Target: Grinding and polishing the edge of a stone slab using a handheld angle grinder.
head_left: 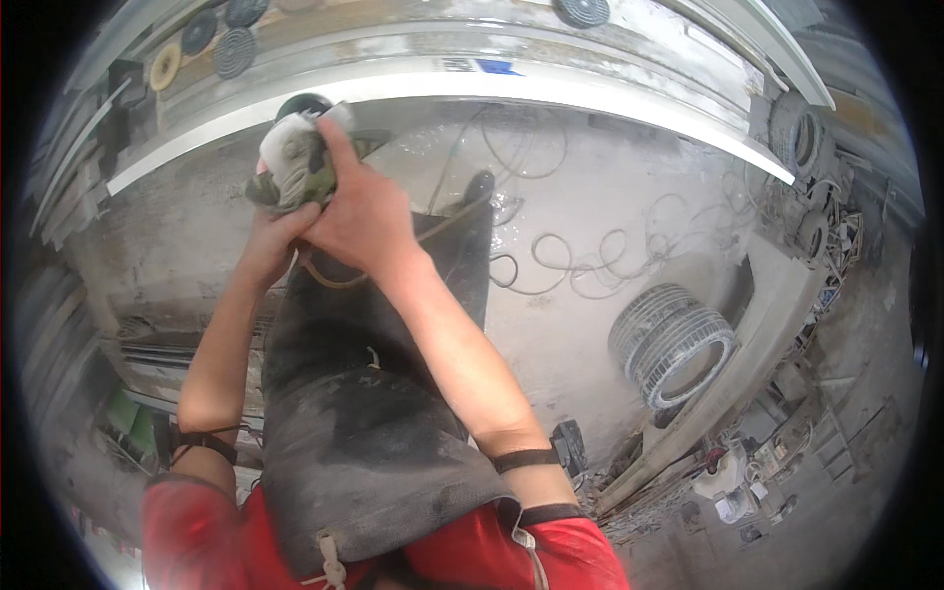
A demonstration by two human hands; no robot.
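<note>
Both of my hands are closed around a hand-held grinder (291,157) bundled in white and camouflage cloth. My left hand (270,236) grips it from below and the left. My right hand (362,214) wraps its right side, with a finger laid along the top. At the far end of the grinder shows a dark round disc (303,104), at the edge of a long white slab (590,106); whether they touch I cannot tell. A thin hose (339,284) runs from below my hands across my dark apron (383,433).
Several round polishing pads (234,53) lie on the bench beyond the slab. On the wet floor to the right are coiled hoses (580,267) and stacked tyres (678,344), beside a long low beam (777,305). More tyres (795,133) stand at the far right.
</note>
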